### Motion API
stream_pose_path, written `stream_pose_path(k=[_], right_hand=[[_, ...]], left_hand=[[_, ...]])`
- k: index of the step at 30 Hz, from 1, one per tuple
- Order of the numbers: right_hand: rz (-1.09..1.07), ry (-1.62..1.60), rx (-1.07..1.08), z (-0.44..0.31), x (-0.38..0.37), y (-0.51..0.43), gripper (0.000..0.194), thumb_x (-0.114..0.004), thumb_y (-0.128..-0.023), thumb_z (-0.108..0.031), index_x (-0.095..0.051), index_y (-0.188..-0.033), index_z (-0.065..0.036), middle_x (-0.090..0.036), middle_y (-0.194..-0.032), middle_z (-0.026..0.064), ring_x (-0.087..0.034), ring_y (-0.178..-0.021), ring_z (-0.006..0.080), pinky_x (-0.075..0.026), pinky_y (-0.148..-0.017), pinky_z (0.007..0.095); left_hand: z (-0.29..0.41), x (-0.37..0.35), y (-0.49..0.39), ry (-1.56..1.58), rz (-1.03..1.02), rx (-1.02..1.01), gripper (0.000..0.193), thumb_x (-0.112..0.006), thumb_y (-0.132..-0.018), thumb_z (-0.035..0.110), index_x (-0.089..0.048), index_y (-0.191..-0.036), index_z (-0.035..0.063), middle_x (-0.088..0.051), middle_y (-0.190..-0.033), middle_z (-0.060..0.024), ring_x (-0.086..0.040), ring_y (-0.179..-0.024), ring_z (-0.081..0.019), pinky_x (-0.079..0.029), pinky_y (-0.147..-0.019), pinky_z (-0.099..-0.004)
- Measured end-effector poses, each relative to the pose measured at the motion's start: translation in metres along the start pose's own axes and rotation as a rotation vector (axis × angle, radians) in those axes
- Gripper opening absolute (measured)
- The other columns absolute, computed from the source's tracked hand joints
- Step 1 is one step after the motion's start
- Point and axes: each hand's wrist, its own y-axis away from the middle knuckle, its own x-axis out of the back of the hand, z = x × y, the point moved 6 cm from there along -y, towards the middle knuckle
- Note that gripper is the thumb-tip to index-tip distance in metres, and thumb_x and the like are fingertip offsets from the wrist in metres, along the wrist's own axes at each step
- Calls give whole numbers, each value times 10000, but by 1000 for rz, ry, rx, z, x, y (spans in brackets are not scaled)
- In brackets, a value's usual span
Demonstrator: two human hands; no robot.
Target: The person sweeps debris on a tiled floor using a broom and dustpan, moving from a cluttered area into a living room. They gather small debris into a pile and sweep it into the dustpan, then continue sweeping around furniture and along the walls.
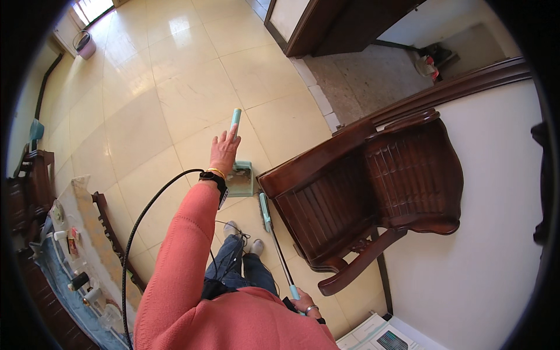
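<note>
My left hand reaches forward, its fingers loosely around the upright light-green handle of a dustpan, some fingers spread. Below the hand, the dustpan rests on the tiles with brownish debris inside; my hand and wrist hide part of it. Down by my right side, my right hand grips the light-green end of a broom's metal stick. The broom head touches the floor between the dustpan and the wooden bench, its bristles turned left.
A dark wooden bench stands close on the right by the white wall. Left is a cluttered low table. A black cable loops beside my left arm. A pink bucket stands far left, and a doorway threshold lies ahead right.
</note>
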Motion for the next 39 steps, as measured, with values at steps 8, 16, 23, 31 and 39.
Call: stream_pose_path(k=[8, 16, 23, 31, 39], right_hand=[[-59, 60, -29, -13, 12, 2, 548, -615, -725, -95, -421, -1235, -151, -598, -677, 101, -576, -531, 171, -476, -506, 306], [-78, 89, 151, -16, 35, -16, 495, -609, -724, -50, -465, -1195, -101, -545, -610, 45, -507, -482, 112, -428, -448, 268], [-109, 227, 238, -4, 72, -32, 399, -606, -722, -57, -518, -1110, -79, -580, -633, 68, -547, -504, 127, -456, -476, 281], [-236, 200, 269, -20, 89, -35, 118, -566, -745, -35, -529, -854, -11, -542, -594, 46, -503, -461, 117, -408, -426, 265], [-316, 433, 313, -81, 61, -46, 49, -560, -745, -33, -524, -769, -9, -540, -589, 45, -513, -482, 122, -420, -444, 264]], left_hand=[[-25, -13, 19, -146, 91, -243, 98, -545, -731, 113, -579, -822, 99, -453, -887, -16, -479, -841, -173, -437, -710, -278], [-79, 3, 127, -170, 25, -87, 101, -513, -758, 126, -590, -706, 88, -508, -829, -44, -507, -812, -198, -419, -725, -316], [-118, 44, 297, -157, -147, 369, 95, -574, -720, 153, -609, -768, 79, -562, -796, -86, -548, -788, -233, -435, -703, -353], [-93, 96, 570, 323, 141, 1158, 259, -595, -756, 281, -586, -889, 58, -588, -751, -174, -565, -706, -360, -446, -597, -422], [26, 67, 761, 568, 518, 1630, 265, -628, -747, 219, -613, -944, 43, -590, -666, -94, -558, -581, -169, -439, -550, -304]])
